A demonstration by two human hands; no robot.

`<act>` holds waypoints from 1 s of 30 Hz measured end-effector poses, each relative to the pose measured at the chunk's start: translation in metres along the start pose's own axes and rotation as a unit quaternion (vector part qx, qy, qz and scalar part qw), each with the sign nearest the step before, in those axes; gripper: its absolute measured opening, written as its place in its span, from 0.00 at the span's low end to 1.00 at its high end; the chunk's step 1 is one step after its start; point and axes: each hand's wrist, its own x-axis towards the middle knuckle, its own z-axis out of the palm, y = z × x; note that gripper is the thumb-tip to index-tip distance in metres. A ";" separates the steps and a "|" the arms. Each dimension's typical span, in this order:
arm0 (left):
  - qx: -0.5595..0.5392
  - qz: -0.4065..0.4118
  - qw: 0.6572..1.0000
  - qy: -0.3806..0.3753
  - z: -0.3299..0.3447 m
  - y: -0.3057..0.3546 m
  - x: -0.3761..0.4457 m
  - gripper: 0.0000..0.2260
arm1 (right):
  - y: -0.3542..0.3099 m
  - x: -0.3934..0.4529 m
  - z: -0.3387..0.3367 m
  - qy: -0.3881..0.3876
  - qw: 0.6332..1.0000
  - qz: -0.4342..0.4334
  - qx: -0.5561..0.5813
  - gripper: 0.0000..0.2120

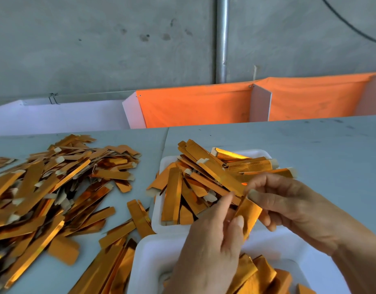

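Grey table (310,149) against a concrete wall: left hand (210,251) and right hand (293,209) are both pinching one gold foil strip (249,215) near a white tray (156,217).

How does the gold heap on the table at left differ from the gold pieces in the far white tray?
The table heap lies loose on the tabletop and spreads wide; the tray pieces sit in a white tray, a smaller lot. The table heap looks flat; several tray pieces look folded into sleeves. Both are shiny gold strips with pale tabs.
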 end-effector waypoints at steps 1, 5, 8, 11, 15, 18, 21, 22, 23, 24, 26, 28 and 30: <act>0.046 0.022 0.998 0.024 0.000 -0.001 0.000 0.18 | 0.000 0.001 0.000 0.004 1.000 0.004 0.001 0.05; 0.120 0.060 0.989 0.057 0.002 -0.007 0.001 0.20 | 0.001 0.001 0.001 -0.009 1.000 0.019 -0.002 0.08; 0.067 0.050 0.993 0.081 0.001 -0.008 0.001 0.18 | -0.003 -0.001 0.004 -0.027 0.999 0.018 0.034 0.05; -0.002 0.049 0.995 0.085 -0.002 -0.004 0.000 0.19 | -0.003 -0.001 0.001 -0.029 0.997 0.016 0.070 0.07; -0.024 0.072 0.996 0.051 -0.005 0.000 0.000 0.15 | 0.001 -0.002 -0.004 -0.042 0.996 0.018 0.082 0.24; -0.029 0.071 0.996 0.050 -0.005 -0.001 0.000 0.14 | 0.002 -0.001 -0.005 -0.040 0.997 0.006 0.069 0.26; -0.036 0.068 0.996 0.046 -0.005 -0.002 0.000 0.12 | 0.003 -0.002 -0.005 -0.049 0.996 0.002 0.068 0.25; -0.037 0.070 0.996 0.046 -0.005 -0.003 0.000 0.11 | 0.002 -0.002 -0.005 -0.051 0.997 0.001 0.066 0.25; -0.037 0.073 0.995 0.048 -0.005 -0.004 0.000 0.11 | 0.002 -0.002 -0.005 -0.051 0.996 0.000 0.066 0.24; -0.038 0.074 0.995 0.050 -0.004 -0.005 0.000 0.11 | 0.003 -0.002 -0.006 -0.050 0.996 0.000 0.069 0.24; -0.037 0.073 0.995 0.050 -0.004 -0.004 0.001 0.12 | 0.003 -0.002 -0.006 -0.046 0.996 0.002 0.073 0.24; -0.037 0.072 0.995 0.051 -0.004 -0.005 0.001 0.15 | 0.003 -0.001 -0.006 -0.045 0.995 0.006 0.091 0.24; -0.041 0.067 0.996 0.049 -0.005 -0.005 0.001 0.16 | 0.003 -0.001 -0.006 -0.055 0.990 0.012 0.129 0.24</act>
